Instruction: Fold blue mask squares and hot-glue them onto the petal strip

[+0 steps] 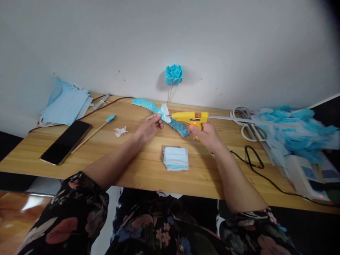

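Note:
In my right hand (205, 134) is a yellow hot glue gun (186, 116), with a long glue stick (233, 118) sticking out of its back. Its nozzle points left and meets a white and blue folded piece of mask fabric (165, 112). My left hand (151, 127) pinches that piece between thumb and fingers. Behind and under it runs a pleated blue fabric strip (145, 103), partly covered by the piece and the gun. A stack of pale blue fabric squares (175, 158) lies between my forearms.
A blue fabric flower (173, 74) on a stick leans by the wall. To the left are face masks (66, 102), a phone (66, 142) and a blue-tipped stick (92, 134). Scissors (252, 131), fabric scraps (294, 131), a black cord (271, 182) and a white power strip (302, 175) occupy the right.

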Demonstrator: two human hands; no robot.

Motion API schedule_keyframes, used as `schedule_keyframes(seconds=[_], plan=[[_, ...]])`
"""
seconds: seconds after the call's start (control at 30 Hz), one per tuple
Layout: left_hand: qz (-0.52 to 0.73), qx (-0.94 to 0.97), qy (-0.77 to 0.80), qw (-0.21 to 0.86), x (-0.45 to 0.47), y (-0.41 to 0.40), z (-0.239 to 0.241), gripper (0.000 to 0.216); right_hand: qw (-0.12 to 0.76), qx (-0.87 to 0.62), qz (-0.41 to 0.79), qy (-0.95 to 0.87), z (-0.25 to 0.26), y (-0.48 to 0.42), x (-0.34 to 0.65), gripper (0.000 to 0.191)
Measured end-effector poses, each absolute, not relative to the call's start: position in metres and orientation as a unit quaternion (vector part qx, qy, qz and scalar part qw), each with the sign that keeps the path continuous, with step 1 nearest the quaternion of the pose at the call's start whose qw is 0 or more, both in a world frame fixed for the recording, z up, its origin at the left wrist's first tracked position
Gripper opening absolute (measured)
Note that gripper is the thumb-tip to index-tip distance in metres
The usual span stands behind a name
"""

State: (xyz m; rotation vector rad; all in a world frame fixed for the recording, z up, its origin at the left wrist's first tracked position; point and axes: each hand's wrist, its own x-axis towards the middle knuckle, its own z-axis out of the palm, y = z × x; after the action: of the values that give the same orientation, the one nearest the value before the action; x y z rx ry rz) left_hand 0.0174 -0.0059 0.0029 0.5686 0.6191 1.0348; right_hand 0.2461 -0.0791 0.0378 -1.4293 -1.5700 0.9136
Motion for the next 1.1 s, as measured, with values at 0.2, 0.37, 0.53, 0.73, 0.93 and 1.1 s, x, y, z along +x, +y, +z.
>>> schedule_keyframes(seconds=[0.2, 0.37, 0.53, 0.73, 0.93, 1.1], plan=[[0.473, 0.267, 0.287, 0.789, 0.0175, -0.0063, 0.0021, 0.024, 0.387, -0.577, 0.335, -0.636, 0.04, -0.08, 0.2443, 0.043], [0.471, 0.26, 0.291, 0.791, 0.0178, -0.0074, 0.0039, 0.022, 0.378, -0.591, 0.324, -0.635, 0.034, -0.0793, 0.2481, 0.044], [0.473, 0.252, 0.293, 0.792, 0.0181, -0.007, 0.0047, 0.02, 0.373, -0.59, 0.321, -0.641, 0.0369, -0.0798, 0.2465, 0.044], [0.477, 0.256, 0.296, 0.787, 0.0179, -0.0072, 0.0046, 0.022, 0.364, -0.593, 0.317, -0.645, 0.0399, -0.0803, 0.247, 0.046], [0.48, 0.252, 0.29, 0.789, 0.0175, -0.0061, 0.0027, 0.02, 0.357, -0.585, 0.305, -0.661, 0.0369, -0.0804, 0.2517, 0.043], [0.479, 0.255, 0.298, 0.785, 0.0184, -0.0058, 0.0024, 0.021, 0.358, -0.578, 0.29, -0.673, 0.0374, -0.0812, 0.2525, 0.042]])
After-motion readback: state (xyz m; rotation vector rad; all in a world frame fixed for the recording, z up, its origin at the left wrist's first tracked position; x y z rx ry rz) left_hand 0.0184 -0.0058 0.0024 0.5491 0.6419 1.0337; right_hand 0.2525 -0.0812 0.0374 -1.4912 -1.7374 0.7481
